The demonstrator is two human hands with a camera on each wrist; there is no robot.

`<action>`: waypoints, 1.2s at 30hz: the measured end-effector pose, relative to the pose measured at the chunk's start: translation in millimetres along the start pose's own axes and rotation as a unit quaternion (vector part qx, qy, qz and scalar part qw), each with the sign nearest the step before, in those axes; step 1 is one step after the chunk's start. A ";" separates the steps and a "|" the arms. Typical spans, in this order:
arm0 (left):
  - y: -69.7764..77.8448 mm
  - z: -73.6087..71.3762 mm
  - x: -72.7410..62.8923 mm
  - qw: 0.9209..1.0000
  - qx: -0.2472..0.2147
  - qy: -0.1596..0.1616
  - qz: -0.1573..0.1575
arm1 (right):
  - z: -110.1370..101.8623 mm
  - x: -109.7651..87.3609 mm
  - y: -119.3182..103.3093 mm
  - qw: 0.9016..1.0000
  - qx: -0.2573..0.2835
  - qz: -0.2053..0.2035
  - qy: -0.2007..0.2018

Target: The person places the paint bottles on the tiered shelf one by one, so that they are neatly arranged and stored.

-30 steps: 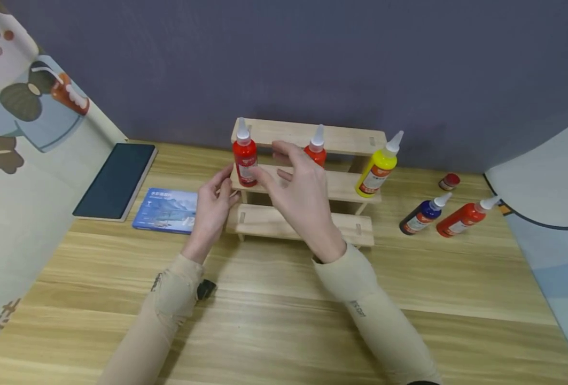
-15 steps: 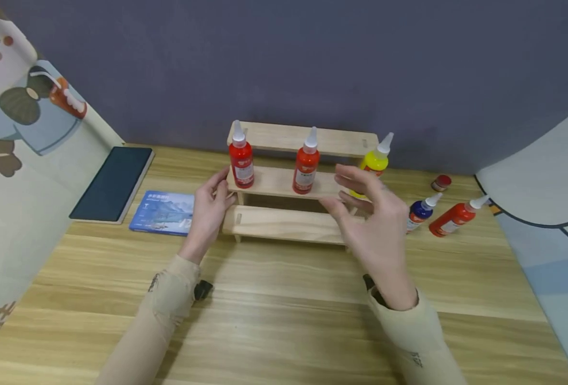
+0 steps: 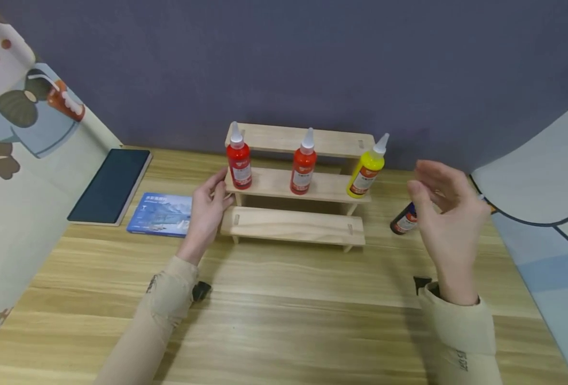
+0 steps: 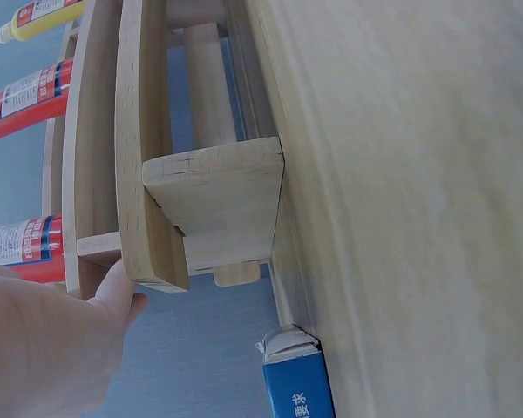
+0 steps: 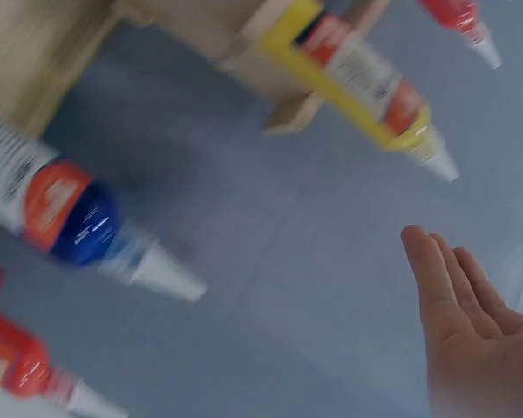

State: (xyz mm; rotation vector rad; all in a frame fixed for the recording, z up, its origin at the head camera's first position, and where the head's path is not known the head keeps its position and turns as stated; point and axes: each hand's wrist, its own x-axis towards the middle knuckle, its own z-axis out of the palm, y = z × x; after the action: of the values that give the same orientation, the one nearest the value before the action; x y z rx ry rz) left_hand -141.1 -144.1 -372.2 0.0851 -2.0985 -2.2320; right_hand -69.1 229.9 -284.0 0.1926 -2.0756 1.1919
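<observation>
A three-step wooden rack (image 3: 288, 227) stands on the table. My left hand (image 3: 205, 211) holds the left end of its middle step; in the left wrist view the thumb lies at the step's end, the other fingers mostly hidden. On that step stand a dark red paint bottle (image 3: 240, 167), an orange-red paint bottle (image 3: 303, 171) and a yellow paint bottle (image 3: 364, 174), all with pointed white caps. My right hand (image 3: 449, 224) is raised and holds nothing, overlapping the dark blue paint bottle (image 3: 404, 219) in the head view. Another red paint bottle (image 5: 17, 359) shows in the right wrist view.
Left of the rack lie a blue picture box (image 3: 161, 215) and a dark-covered book (image 3: 110, 186). A dark grey-blue panel (image 3: 284, 64) rises behind the table (image 3: 284, 321). Printed cartoon panels flank both sides.
My right hand has moved right, from beside the dark red bottle past the yellow one to the dark blue one. The left hand stays at the rack's end.
</observation>
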 end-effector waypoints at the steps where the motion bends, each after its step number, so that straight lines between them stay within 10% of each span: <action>1: 0.0 0.3 0.1 1.000 -0.001 0.001 -0.001 | -3.3 0.5 4.1 1.000 -0.001 0.011 0.005; 17: 2.4 -0.2 -0.6 1.000 0.001 0.000 0.000 | -39.6 7.1 48.1 0.987 -0.100 0.122 0.033; 36: 1.2 -0.3 -1.5 1.000 0.005 -0.006 0.001 | -39.9 1.2 89.4 0.973 -0.143 0.182 -0.027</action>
State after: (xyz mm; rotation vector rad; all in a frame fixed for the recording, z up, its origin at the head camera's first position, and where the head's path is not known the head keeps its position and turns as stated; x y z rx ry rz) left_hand -139.5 -144.3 -371.0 0.0700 -2.1150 -2.2278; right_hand -90.2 312.1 -332.6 -0.3064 -2.3685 1.0812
